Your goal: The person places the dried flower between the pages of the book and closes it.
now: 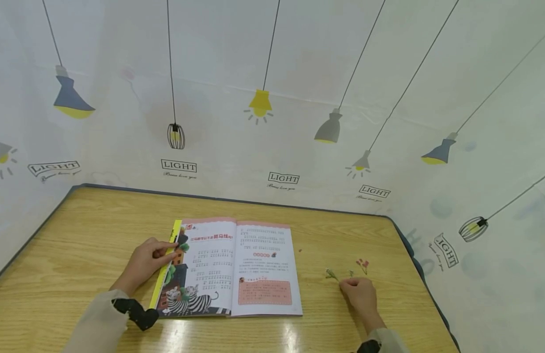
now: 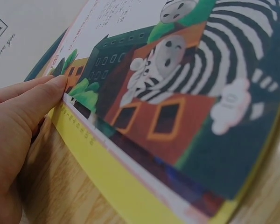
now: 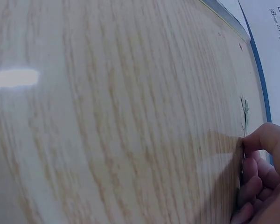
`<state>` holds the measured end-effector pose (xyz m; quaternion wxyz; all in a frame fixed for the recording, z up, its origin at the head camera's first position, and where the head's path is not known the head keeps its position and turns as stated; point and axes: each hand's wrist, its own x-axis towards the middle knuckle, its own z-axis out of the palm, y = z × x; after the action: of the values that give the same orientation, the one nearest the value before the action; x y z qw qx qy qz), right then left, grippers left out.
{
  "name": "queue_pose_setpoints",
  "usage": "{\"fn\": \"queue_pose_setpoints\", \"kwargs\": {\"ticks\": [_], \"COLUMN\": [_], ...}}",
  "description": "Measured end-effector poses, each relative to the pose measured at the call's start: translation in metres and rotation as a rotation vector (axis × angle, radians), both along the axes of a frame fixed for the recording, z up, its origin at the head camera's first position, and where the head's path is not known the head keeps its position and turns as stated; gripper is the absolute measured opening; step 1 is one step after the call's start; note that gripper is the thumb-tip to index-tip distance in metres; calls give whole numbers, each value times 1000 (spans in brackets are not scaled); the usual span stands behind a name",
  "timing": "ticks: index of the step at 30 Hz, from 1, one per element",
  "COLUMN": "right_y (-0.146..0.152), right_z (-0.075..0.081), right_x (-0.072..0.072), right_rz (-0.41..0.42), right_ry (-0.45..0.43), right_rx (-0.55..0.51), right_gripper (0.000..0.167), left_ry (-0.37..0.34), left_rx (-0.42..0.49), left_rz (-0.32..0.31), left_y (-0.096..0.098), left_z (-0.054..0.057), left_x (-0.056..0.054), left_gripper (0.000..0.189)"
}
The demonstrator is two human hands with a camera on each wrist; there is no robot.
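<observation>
An open illustrated book (image 1: 233, 267) lies on the wooden table, zebras drawn on its left page. My left hand (image 1: 145, 260) pinches the outer edge of that page between thumb and fingers. In the left wrist view, the left hand (image 2: 18, 121) holds the page edges (image 2: 109, 147) above a yellow margin underneath. To the right of the book, my right hand (image 1: 361, 296) pinches the thin stem of a small whitish-green flower sprig (image 1: 331, 274); the right wrist view shows the sprig (image 3: 245, 112) beyond the thumb tip. A red flower sprig (image 1: 362, 264) lies just past this hand.
Beside the red one is a tiny green sprig (image 1: 351, 272). A small dark speck (image 1: 300, 250) lies right of the book. The table (image 1: 100, 220) ends in a dark edging against a wall covering (image 1: 219, 122) printed with hanging lamps.
</observation>
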<state>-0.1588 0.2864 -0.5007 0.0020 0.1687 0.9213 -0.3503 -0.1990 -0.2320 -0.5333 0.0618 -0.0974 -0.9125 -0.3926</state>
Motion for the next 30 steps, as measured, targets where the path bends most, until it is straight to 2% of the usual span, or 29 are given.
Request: {"fn": "queue_pose_setpoints", "kwargs": {"ticks": [8,13,22,30], "right_y": [1,1,1,2], "right_z": [-4,-5,-2,1], "right_x": [-1,-1,-1,-1], "right_rz": [12,9,-21,-6], "right_ry": [-44,-21,-1,-2], "right_rx": [-1,-2,-78,-106], "right_gripper": [17,19,17,21], "left_ry": [-4,-7,-13,24], "left_rx": [-2,0,-8,4], "left_rz": [-3,-7,1,12], "left_y": [0,1,1,1], "left_z": [2,3,4,2], "left_x": [1,1,1,1], "left_gripper": [31,31,32,30]}}
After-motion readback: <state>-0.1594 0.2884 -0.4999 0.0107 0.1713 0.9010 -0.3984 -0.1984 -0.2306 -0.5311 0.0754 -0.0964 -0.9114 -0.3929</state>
